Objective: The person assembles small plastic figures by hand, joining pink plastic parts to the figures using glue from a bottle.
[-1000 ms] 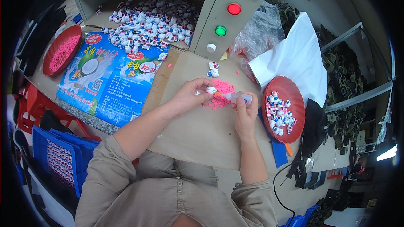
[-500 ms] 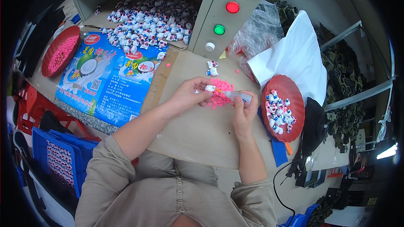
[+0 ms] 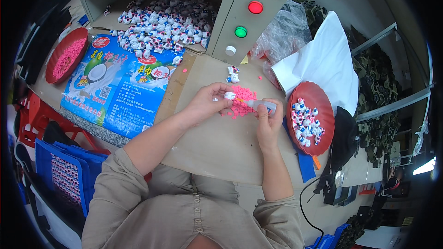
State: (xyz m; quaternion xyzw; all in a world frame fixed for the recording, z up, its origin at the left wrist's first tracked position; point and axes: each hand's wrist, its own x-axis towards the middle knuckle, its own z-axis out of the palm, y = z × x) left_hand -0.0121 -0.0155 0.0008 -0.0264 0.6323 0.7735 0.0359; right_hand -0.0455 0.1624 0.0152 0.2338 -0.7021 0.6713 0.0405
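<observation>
My left hand (image 3: 212, 102) is closed in a pinch on a small white figurine (image 3: 229, 96), whose far side shows above the fingertips. Wrapped round a clear glue bottle (image 3: 264, 106) with an orange nozzle, my right hand (image 3: 270, 119) tips it sideways so the nozzle points left at the figurine. The nozzle tip lies close to the figurine; whether they touch I cannot tell. Beneath and beyond both hands spreads a pile of small pink pieces (image 3: 241, 109). Two white and blue figurines (image 3: 233, 74) lie just past that pile.
To the right, a red scalloped bowl (image 3: 326, 122) holds several figurines. Another red bowl (image 3: 54, 64) at far left contains pink pieces. A grey machine (image 3: 230, 18) with red and green buttons stands behind, a heap of figurines (image 3: 161, 30) in its opening. Flattened blue cardboard (image 3: 117, 110) covers the left tabletop.
My left hand and the figurine have shifted very slightly away from me. The glue bottle stays almost in place, its nozzle still near the figurine.
</observation>
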